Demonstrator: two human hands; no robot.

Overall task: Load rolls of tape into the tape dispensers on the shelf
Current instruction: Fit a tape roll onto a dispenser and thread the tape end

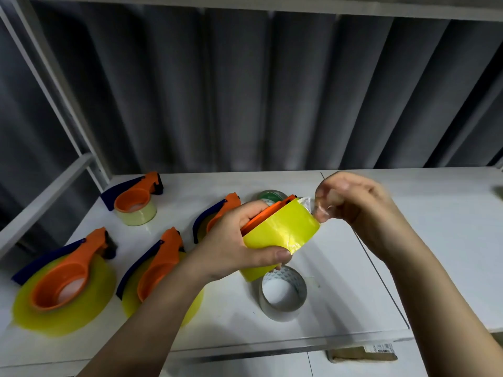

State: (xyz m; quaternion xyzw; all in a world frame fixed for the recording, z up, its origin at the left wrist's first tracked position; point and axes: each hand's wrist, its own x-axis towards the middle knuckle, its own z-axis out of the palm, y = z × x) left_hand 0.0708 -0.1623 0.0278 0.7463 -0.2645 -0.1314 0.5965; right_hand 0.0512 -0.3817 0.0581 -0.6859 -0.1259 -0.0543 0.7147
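Glossy yellow tape roll (280,229) on orange plastic dispenser (261,216)

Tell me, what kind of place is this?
Probably a packing or storage room. A white metal shelf holds several orange tape dispensers, loose tape rolls lie beside them, and a grey curtain hangs behind. The hands are loading a yellow roll.

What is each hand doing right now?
Left hand: grips the yellow tape roll on its orange dispenser.
Right hand: pinches the tape's loose end.
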